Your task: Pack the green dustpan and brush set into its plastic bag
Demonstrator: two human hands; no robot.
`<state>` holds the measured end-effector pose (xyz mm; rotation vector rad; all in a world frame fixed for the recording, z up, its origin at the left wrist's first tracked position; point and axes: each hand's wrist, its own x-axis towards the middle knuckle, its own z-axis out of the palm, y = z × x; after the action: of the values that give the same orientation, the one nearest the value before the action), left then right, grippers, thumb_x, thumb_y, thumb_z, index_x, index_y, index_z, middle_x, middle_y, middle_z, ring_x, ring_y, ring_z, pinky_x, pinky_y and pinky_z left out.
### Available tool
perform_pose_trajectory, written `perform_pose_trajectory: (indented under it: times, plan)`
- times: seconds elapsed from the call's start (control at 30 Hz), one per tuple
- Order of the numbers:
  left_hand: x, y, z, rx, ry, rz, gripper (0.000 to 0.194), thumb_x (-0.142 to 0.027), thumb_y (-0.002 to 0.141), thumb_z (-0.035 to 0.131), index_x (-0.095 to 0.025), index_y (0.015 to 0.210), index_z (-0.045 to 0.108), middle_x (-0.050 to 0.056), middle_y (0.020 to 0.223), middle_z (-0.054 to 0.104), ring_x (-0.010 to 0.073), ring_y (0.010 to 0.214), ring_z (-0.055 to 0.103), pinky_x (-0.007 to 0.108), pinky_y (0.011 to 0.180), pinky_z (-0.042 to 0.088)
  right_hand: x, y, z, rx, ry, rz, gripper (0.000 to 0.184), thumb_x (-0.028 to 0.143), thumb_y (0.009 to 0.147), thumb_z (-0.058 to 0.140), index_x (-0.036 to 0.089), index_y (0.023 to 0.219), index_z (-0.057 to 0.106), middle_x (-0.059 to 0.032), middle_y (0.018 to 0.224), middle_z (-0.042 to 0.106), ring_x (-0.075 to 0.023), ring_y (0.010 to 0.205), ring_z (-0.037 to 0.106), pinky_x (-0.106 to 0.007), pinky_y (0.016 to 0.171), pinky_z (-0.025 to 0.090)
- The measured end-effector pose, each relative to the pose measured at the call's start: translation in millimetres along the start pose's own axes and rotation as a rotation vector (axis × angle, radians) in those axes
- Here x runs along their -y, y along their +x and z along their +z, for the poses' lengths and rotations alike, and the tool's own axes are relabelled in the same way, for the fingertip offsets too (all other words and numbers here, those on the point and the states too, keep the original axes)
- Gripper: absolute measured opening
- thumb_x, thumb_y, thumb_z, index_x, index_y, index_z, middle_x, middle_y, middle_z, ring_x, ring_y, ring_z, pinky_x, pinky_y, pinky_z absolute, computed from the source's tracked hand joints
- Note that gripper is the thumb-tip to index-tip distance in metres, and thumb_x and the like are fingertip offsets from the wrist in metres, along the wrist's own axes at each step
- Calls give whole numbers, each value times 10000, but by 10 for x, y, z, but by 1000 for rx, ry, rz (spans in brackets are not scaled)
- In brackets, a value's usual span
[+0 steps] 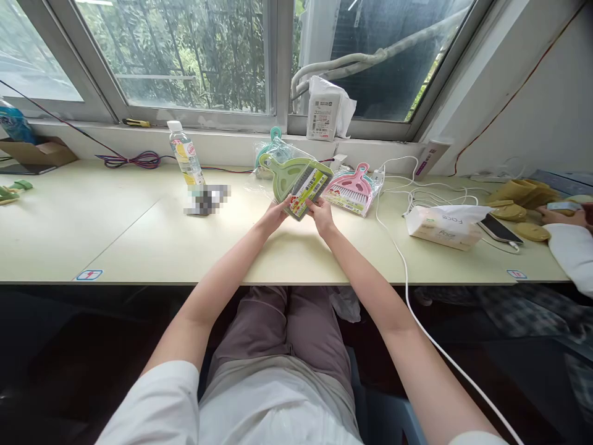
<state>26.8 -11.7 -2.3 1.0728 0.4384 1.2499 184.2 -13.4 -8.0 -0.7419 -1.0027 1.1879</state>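
My left hand (277,213) grips the lower left side of a green dustpan and brush set (290,176), held above the table. At the lower right of the same set, my right hand (320,213) is closed on the edge of its dark, labelled part. Just to the right lies a pink dustpan and brush set (356,185) with a printed label. Behind the green set, a teal handled item (275,135) sits in clear plastic wrap, partly hidden.
A clear bottle (186,157) with a yellow label stands to the left. On the right are a tissue pack (445,227), a phone (500,228) and white cables (417,198). Another person's hand (563,215) is at the far right. A tissue packet (323,116) stands on the windowsill.
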Motion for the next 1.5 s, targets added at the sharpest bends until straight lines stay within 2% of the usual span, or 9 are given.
perform_pose_trajectory:
  times: [0.13,0.27,0.4,0.63,0.87,1.03,1.17,1.3,1.5]
  plan:
    - [16,-13,45,4,63,33,630,-325,681,884,-192,1254,659,95,1177,744,275,1223,646,412,1102,461,14,-19,25,-11,-7,-40,329,352,711,846,221,937,647,-32,998,775,-237,1027,724,-470,988,591]
    - [65,-4,42,-74,113,42,676,-259,570,925,-180,1193,675,90,1135,752,279,1154,672,428,1054,487,53,-62,92,0,19,-45,337,341,745,799,251,1023,632,-8,1025,758,-208,1035,712,-414,984,592]
    - [83,4,8,-110,155,10,608,-270,574,910,-184,1128,676,90,1161,741,273,1113,682,440,993,524,124,-78,128,36,39,-63,326,304,794,737,278,1101,629,-6,1097,735,-198,1121,673,-382,1017,568]
    - [21,-21,43,-68,214,-46,629,-274,567,902,-175,1141,665,102,1183,730,280,1128,674,423,966,545,287,-15,41,-49,62,-108,305,236,838,668,251,1140,623,-26,1165,718,-199,1178,639,-406,1095,510]
    - [-54,-44,13,-32,368,-84,650,-324,601,885,-186,1190,646,125,1229,710,295,1099,683,440,899,580,238,50,-56,-65,51,26,272,214,853,679,250,1102,578,-15,1064,736,-192,1032,703,-424,960,599]
    - [-64,-79,15,61,518,-205,664,-368,647,872,-193,1243,634,140,1278,682,310,1118,673,440,903,593,155,126,-172,-213,29,160,223,123,836,676,225,997,561,5,875,729,-175,882,724,-420,876,630]
    - [-58,-113,61,152,473,-265,621,-446,746,801,-224,1297,618,120,1370,633,299,1220,627,425,976,574,130,165,-227,-269,37,127,235,140,824,692,233,1004,573,1,918,729,-155,865,714,-380,846,634]
    - [-55,-117,101,233,430,-312,644,-466,752,798,-222,1322,623,130,1338,653,285,1166,660,435,1013,549,116,168,-236,-239,48,39,253,192,810,708,246,1028,592,-5,995,726,-154,926,700,-343,830,633]
    - [17,-5,89,89,202,-188,603,-580,735,782,-256,1231,670,108,1342,661,309,1284,593,417,1022,510,108,102,-176,-233,68,11,254,229,814,699,252,1043,590,-23,1117,710,-175,1053,677,-372,888,624]
